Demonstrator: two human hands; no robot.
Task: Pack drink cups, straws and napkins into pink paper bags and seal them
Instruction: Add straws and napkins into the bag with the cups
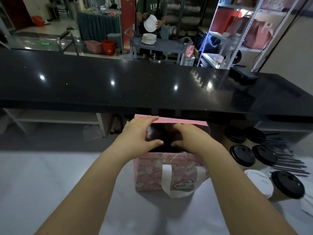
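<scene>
Pink paper bag (152,173), upright on bench (50,184), mouth open. Rim gripped by left hand (138,134) fingers; right hand (191,138) fingers curl inside, hold indiscernible.

One pink paper bag (169,173) is standing on the desk (50,175). Six cups are sitting beside it: five black-lidded cups (242,157) and one white-lidded cup (259,182). Dark straws (286,160) are lying bunched, too blurred to count. Two hands are showing: left hand (138,134), right hand (191,138).

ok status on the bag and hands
Left hand and right hand both hold the pink bag at its mouth, spread open. Bag upright, inside too dark to read. Lidded cups and straws sit to its right, clear of it.
</scene>
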